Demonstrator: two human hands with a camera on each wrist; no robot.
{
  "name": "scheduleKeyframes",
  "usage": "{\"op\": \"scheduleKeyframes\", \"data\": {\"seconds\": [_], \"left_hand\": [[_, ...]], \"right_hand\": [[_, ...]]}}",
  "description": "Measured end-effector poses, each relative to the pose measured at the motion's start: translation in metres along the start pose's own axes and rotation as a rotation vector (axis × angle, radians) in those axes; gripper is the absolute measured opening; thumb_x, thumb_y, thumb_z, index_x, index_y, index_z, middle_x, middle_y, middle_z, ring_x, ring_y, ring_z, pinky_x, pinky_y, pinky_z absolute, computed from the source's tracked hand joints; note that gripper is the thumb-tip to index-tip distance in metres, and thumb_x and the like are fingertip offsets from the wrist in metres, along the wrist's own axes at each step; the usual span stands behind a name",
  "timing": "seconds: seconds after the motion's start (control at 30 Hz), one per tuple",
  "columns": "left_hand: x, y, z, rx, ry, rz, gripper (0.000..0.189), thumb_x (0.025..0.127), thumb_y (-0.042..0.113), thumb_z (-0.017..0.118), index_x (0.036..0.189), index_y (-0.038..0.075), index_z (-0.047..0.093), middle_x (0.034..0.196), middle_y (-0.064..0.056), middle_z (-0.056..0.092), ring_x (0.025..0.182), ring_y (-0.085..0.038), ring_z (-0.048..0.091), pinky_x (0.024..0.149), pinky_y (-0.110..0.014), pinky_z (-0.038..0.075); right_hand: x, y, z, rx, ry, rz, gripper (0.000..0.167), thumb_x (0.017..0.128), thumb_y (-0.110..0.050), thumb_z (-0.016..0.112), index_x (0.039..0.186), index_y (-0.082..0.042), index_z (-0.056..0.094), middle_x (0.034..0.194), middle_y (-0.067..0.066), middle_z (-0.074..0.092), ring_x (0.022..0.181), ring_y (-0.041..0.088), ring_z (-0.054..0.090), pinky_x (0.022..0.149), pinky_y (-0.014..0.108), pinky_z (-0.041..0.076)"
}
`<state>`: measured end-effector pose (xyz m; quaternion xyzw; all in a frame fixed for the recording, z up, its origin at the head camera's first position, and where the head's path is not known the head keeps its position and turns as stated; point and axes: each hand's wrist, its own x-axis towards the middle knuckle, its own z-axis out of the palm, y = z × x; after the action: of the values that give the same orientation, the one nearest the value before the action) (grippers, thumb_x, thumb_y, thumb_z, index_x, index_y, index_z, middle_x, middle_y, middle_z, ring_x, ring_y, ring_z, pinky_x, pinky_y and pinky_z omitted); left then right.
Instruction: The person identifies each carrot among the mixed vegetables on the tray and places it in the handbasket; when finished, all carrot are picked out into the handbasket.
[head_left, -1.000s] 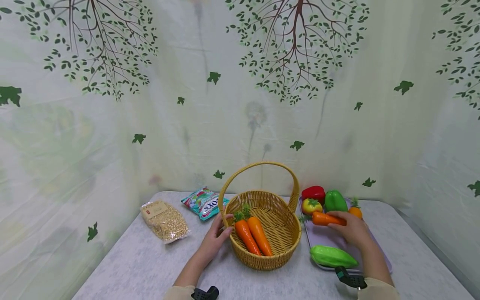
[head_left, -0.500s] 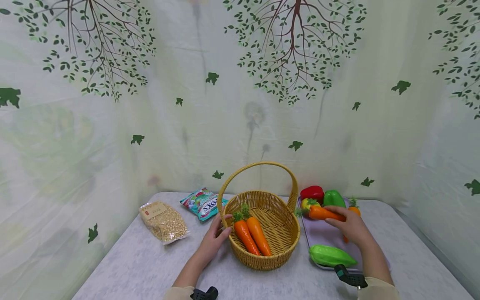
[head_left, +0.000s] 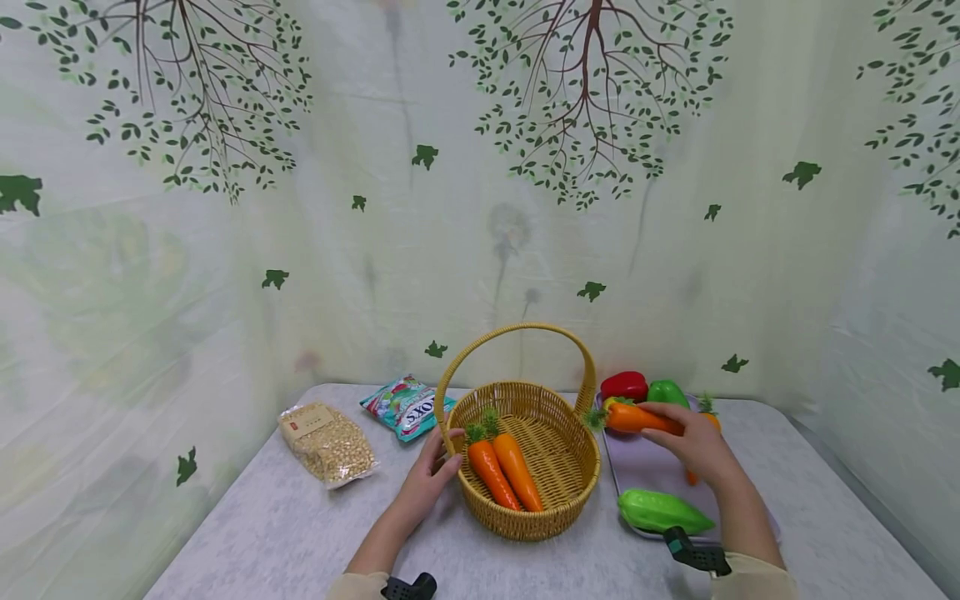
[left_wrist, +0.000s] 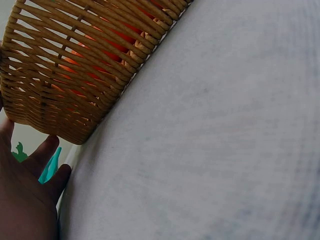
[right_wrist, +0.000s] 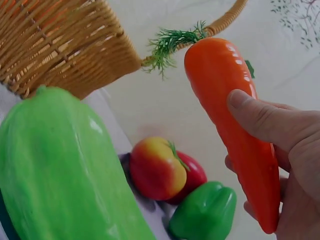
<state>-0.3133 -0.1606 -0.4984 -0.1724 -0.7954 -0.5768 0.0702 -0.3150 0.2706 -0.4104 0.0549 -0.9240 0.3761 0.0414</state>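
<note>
My right hand [head_left: 694, 443] grips an orange carrot [right_wrist: 227, 110] with a leafy green top, thumb on one side and fingers behind. It is lifted above the lilac tray [head_left: 630, 471], its top pointing left at the basket. The woven basket [head_left: 534, 523] with a tall handle holds two more carrots [head_left: 504, 473], lying side by side on its left. At the basket's left rim, beside the handle's base, my left hand [head_left: 427, 471] holds on with thumb and finger. In the left wrist view its other fingers [left_wrist: 46, 149] spread below the wicker.
On the tray are a long green vegetable [head_left: 663, 511], a red pepper [head_left: 624, 385], a green pepper [head_left: 667, 392], a yellow-red tomato-like fruit [right_wrist: 157, 167] and another carrot [head_left: 707, 407], partly hidden. A bag of grains [head_left: 328, 442] and a teal snack packet [head_left: 407, 408] lie left.
My right hand has raised the carrot from the tray and moved it slightly left, toward the basket, uncovering another carrot below. My left hand has stayed at the basket rim.
</note>
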Motion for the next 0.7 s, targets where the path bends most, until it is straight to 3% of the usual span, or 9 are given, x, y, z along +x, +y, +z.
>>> {"op": "scheduleKeyframes", "data": {"seconds": [0.13, 0.3, 0.7], "left_hand": [[0.000, 0.000, 0.000, -0.002, 0.004, 0.004, 0.044, 0.102, 0.026, 0.055, 0.145, 0.020, 0.047, 0.169, -0.002, 0.014, 0.144, -0.033, 0.042, 0.112, -0.037, 0.038], [0.001, 0.000, 0.000, -0.003, 0.005, 0.006, 0.045, 0.102, 0.026, 0.056, 0.145, 0.018, 0.047, 0.169, -0.002, 0.014, 0.143, -0.033, 0.043, 0.111, -0.035, 0.039], [0.001, 0.001, 0.000, 0.001, 0.005, 0.003, 0.045, 0.102, 0.025, 0.055, 0.146, 0.017, 0.047, 0.169, -0.002, 0.014, 0.144, -0.034, 0.042, 0.113, -0.045, 0.037]], "right_hand": [[-0.002, -0.008, -0.001, 0.013, -0.011, -0.003, 0.065, 0.089, -0.061, 0.064, 0.143, -0.026, 0.055, 0.143, 0.017, 0.054, 0.121, 0.036, 0.053, 0.092, 0.053, 0.049], [-0.001, -0.020, 0.001, 0.029, 0.007, -0.068, 0.060, 0.091, -0.055, 0.065, 0.141, -0.022, 0.057, 0.140, 0.017, 0.056, 0.115, 0.033, 0.055, 0.088, 0.045, 0.052], [0.002, -0.036, 0.017, 0.056, 0.022, -0.139, 0.054, 0.090, -0.045, 0.071, 0.134, -0.017, 0.063, 0.130, 0.015, 0.064, 0.105, 0.027, 0.056, 0.083, 0.031, 0.051]]}}
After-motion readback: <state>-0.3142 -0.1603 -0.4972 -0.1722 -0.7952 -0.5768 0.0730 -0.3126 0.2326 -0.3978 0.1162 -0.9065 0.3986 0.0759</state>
